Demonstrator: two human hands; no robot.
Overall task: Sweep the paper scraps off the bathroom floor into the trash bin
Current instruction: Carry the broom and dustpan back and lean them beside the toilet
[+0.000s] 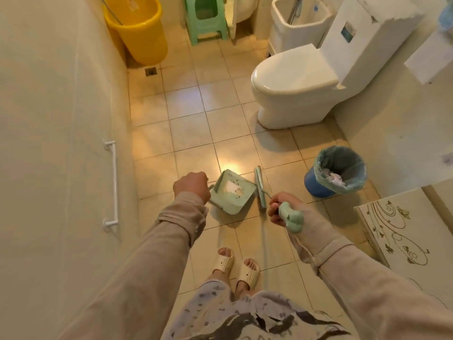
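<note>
My left hand [192, 186] is closed around the handle of a pale green dustpan [231, 191] that rests on the tiled floor in the middle of the view. White paper scraps [234, 187] lie inside the pan. My right hand [282, 208] grips the green handle of a broom [260, 190], whose brush head lies on the floor along the pan's right edge. A blue trash bin [335, 171] with a light liner stands to the right, holding crumpled paper.
A white toilet [294, 87] stands beyond the bin, with a sink basin [297, 23] behind it. A yellow bucket [137, 28] and a green stool [204, 19] are at the far wall. A patterned cabinet [404, 231] is at the right, my slippered feet [235, 268] below.
</note>
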